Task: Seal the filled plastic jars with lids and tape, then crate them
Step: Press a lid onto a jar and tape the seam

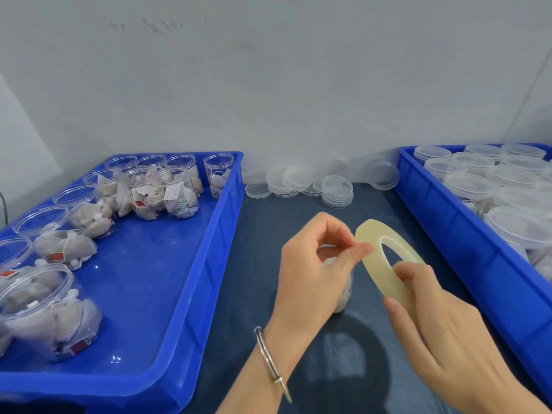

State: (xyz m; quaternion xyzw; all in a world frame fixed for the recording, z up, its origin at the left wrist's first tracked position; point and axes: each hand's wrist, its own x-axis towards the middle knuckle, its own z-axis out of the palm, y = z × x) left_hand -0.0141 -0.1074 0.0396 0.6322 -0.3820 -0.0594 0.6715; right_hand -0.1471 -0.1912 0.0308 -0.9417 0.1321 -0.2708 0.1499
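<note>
My right hand (439,324) grips a thin roll of clear yellowish tape (385,264), held tilted above the dark table. My left hand (313,273) pinches at the roll's outer edge with thumb and forefinger. Beneath the left hand stands a clear plastic jar (343,297) filled with white sachets, mostly hidden by the hand. Several open filled jars (44,306) sit in the blue crate (209,264) on the left. Loose clear lids (337,189) lie stacked at the back of the table.
A second blue crate (442,222) on the right holds several lidded jars (519,225). A grey wall stands right behind the table. The dark table surface (257,264) runs between the two crates. A metal bangle (268,354) circles my left wrist.
</note>
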